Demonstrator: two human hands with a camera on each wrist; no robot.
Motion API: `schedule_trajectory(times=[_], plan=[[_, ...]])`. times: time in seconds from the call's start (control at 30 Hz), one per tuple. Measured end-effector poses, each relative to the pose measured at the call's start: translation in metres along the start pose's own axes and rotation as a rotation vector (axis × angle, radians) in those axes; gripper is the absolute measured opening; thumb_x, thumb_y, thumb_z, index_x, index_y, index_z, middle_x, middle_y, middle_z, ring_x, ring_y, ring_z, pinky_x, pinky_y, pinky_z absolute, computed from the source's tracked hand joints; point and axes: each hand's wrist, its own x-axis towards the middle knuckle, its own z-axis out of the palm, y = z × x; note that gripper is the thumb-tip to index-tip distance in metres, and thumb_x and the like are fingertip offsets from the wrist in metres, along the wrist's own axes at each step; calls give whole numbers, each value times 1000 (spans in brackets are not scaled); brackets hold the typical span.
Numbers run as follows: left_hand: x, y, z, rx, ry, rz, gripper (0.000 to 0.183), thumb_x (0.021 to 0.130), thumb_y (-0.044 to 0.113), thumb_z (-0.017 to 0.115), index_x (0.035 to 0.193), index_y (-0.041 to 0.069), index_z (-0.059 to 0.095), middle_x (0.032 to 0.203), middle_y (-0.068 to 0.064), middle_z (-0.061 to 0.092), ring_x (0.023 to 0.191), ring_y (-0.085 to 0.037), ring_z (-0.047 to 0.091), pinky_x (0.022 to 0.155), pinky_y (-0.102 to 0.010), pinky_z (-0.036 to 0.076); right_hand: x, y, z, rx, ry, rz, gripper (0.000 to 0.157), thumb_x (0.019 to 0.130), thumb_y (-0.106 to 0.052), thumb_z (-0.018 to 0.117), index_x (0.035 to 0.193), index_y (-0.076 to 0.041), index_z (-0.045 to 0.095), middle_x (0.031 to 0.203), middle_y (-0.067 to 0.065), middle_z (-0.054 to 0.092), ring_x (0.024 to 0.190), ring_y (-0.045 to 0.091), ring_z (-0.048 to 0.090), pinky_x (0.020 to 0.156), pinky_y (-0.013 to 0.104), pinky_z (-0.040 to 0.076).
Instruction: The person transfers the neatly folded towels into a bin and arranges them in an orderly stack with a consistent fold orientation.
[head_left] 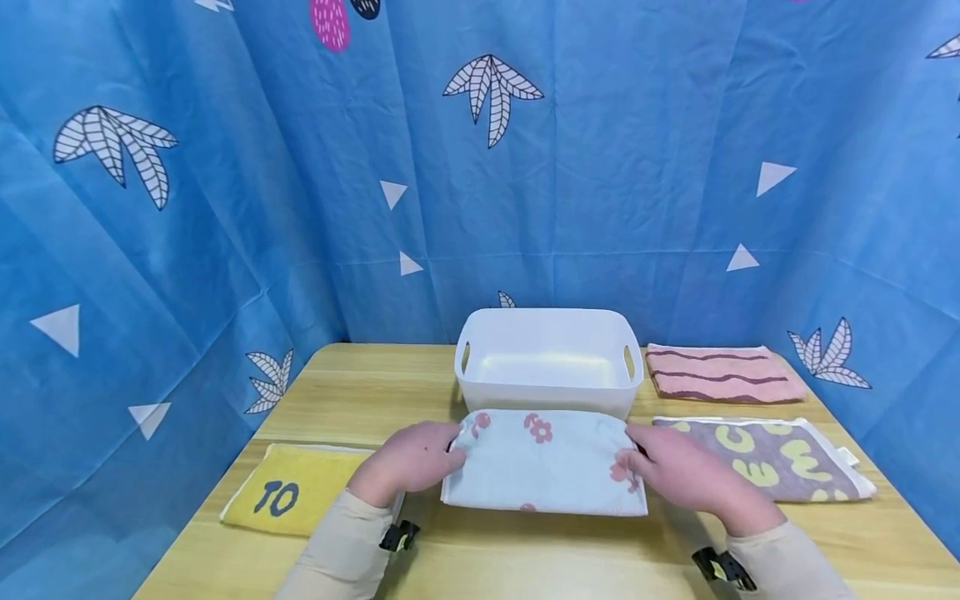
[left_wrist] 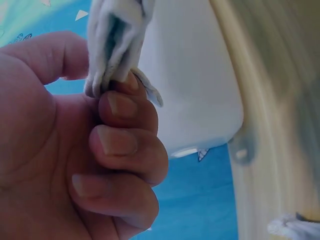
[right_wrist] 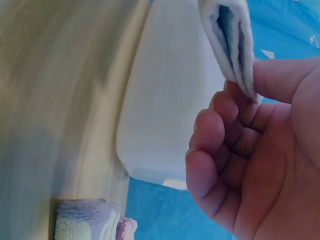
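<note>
Between both hands a folded light-blue towel (head_left: 551, 462) with pink flowers is held above the table, in front of a white plastic basket (head_left: 551, 396). My left hand (head_left: 416, 457) pinches its left end between thumb and curled fingers. At the right end my right hand (head_left: 678, 467) grips it the same way. Both wrist views show the towel's folded layers edge-on, the left end (left_wrist: 112, 55) and the right end (right_wrist: 232, 45). The basket has a cut-out handle at each side, and no contents show in it.
A folded yellow towel (head_left: 292, 492) marked "TO" lies at the left, partly behind the left arm. To the right lie a purple towel (head_left: 780, 462) with yellow letters and a pink striped towel (head_left: 720, 375). A blue patterned curtain (head_left: 600, 167) surrounds the wooden table (head_left: 525, 558).
</note>
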Motion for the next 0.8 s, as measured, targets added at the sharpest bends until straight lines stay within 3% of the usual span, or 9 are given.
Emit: schedule_trajectory(times=[0.2, 0.47, 0.8], plan=[[-2, -1, -9, -35, 20, 2, 15, 91, 29, 48, 80, 21, 53, 72, 6, 54, 67, -14, 51, 63, -32, 40, 0, 0, -4, 0, 32, -33, 18, 98, -37, 45, 86, -27, 53, 73, -24, 57, 69, -4, 54, 66, 28, 44], [-1, 0, -17, -97, 7, -13, 16, 94, 32, 46, 88, 21, 55, 72, 4, 54, 63, -14, 50, 59, -32, 41, 4, -2, -14, -34, 72, 10, 18, 97, -38, 48, 84, -27, 52, 72, -19, 54, 66, 1, 51, 62, 27, 40], [6, -1, -23, -41, 31, -7, 18, 95, 32, 44, 86, 20, 53, 75, 5, 54, 70, -14, 51, 66, -33, 41, 11, -8, -26, -68, 81, 16, 16, 97, -39, 47, 88, -27, 53, 70, -18, 53, 67, 3, 51, 64, 31, 41]])
